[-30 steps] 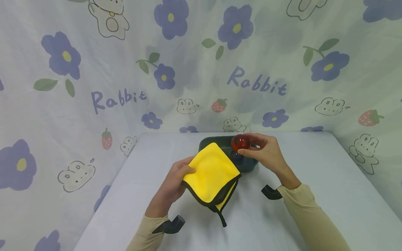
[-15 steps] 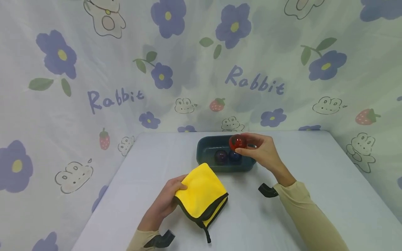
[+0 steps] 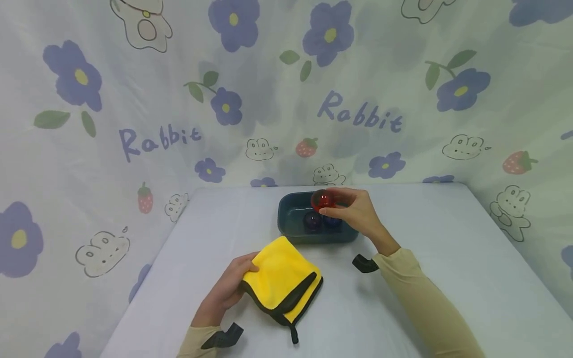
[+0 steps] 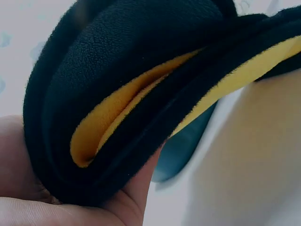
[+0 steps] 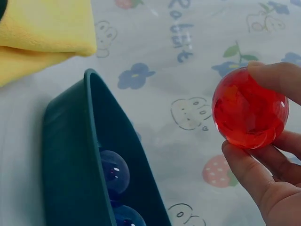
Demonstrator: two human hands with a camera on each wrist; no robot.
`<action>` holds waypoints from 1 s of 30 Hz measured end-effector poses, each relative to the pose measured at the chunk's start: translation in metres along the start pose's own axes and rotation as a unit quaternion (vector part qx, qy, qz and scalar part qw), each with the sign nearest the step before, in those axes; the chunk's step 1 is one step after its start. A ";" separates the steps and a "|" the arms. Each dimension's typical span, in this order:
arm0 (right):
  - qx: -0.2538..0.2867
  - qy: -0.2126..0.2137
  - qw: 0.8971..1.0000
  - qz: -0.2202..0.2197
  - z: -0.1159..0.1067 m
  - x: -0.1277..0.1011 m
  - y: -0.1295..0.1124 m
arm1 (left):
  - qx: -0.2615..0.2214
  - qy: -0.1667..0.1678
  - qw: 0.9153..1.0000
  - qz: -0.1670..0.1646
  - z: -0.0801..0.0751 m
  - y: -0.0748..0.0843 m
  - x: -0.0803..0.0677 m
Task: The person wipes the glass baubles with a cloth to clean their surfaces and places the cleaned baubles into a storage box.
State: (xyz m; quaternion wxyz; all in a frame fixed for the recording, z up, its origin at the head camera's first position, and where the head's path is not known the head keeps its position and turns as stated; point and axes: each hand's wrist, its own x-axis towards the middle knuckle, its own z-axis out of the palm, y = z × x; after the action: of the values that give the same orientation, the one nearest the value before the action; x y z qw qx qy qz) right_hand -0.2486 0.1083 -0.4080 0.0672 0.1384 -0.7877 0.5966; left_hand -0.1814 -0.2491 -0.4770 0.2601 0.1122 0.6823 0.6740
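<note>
Two hands — right pinches one red ball; left grips one cloth; two blue balls in tray.

The green tray sits at the middle back of the worktop, and open worktop runs wide to its left and right. Two dark balls take up the floor of the tray. Above the tray's far rim, the right hand with a red ball blocks the way down from that side. In front of the tray lies a folded yellow cloth, held by the left hand; a bare strip of worktop separates cloth and tray. Patterned curtain closes off the space behind the tray.
</note>
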 end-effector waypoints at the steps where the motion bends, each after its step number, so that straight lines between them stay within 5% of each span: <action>1: 0.002 -0.004 1.000 -0.002 0.002 0.002 0.001 | 0.001 0.002 1.000 -0.003 0.000 -0.001 0.000; 15: 0.039 -0.039 0.998 0.020 0.035 0.025 0.022 | 0.006 0.031 0.999 -0.031 -0.002 -0.006 0.005; 30: 0.014 -0.046 0.997 0.056 0.064 0.035 0.038 | 0.019 0.062 0.997 -0.048 0.000 -0.007 0.006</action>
State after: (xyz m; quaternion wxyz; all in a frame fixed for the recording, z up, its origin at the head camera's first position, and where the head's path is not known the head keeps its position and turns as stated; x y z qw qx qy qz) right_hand -0.2899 0.0517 -0.4513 -0.0045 0.1221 -0.7882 0.6032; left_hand -0.1852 -0.2467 -0.4854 0.2471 0.0421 0.7145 0.6532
